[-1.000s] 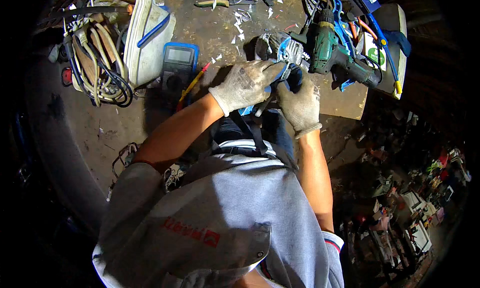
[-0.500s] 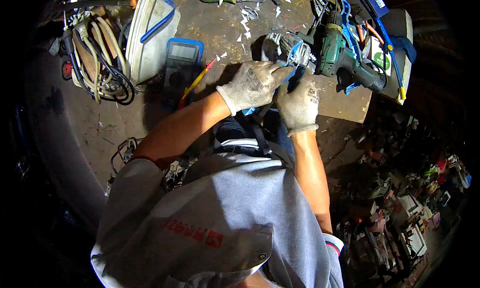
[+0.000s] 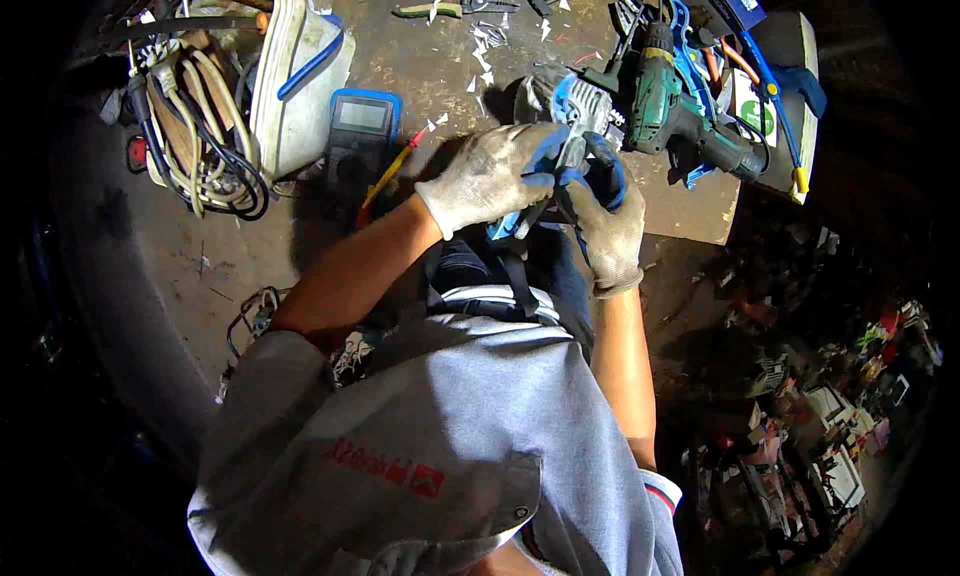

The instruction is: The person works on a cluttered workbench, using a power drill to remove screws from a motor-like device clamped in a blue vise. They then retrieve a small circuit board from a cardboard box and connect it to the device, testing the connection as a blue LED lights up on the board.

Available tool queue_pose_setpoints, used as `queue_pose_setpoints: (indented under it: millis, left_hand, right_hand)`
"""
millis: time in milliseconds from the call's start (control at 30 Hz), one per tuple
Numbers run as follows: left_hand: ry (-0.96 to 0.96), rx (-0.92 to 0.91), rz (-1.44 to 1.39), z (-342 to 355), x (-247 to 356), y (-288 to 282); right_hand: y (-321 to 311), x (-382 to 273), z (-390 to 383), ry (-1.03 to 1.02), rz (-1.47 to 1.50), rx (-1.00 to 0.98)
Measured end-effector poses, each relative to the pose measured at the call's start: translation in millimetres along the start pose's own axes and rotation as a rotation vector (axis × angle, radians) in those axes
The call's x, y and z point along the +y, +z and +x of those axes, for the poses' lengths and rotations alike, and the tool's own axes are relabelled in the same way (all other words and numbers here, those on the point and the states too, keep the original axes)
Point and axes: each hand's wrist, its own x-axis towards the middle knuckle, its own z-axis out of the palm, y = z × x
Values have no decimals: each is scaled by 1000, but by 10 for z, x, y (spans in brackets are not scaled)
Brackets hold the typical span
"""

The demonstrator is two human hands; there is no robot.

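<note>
A blue-and-silver power tool point(image 3: 582, 104) with a ribbed metal head lies at the bench's front edge. My left hand point(image 3: 492, 171), in a dirty white glove with blue fingertips, is closed on it from the left. My right hand point(image 3: 605, 221), gloved likewise, grips it from the right with thumb and fingers around a dark part; what exactly the fingertips press is partly hidden. A green cordless drill point(image 3: 660, 111) lies just right of the tool. A blue-edged multimeter point(image 3: 362, 121) and a red-and-yellow probe point(image 3: 392, 176) are left of my hands.
A wooden bench point(image 3: 690, 211) holds pliers point(image 3: 440, 4), bits, white scraps and blue-yellow tools point(image 3: 785, 116). A white bin point(image 3: 268, 86) of coiled cables stands at the left. Scattered debris point(image 3: 830, 446) covers the floor at the lower right.
My right hand has shifted slightly downward and turned, showing more of its blue finger coating. The silver part between my fingertips is more visible; my left hand moved a little left.
</note>
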Motion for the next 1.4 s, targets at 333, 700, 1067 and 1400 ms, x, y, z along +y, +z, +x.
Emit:
queue_pose_setpoints:
  millis: [333, 700, 1067, 1400]
  left_hand:
    - [-200, 10, 15, -203, 79, -208]
    - [-342, 51, 22, -159, 115, -331]
    - [-567, -12, -783, -147, -124, -427]
    - [-752, -128, -380, 27, -15, -540]
  right_hand:
    - [187, 57, 129, -13, -120, -82]
    - [220, 39, 35, -357, -471, -3]
    - [441, 238, 52, -371, -716, -66]
    - [456, 327, 146, -469, -668, -62]
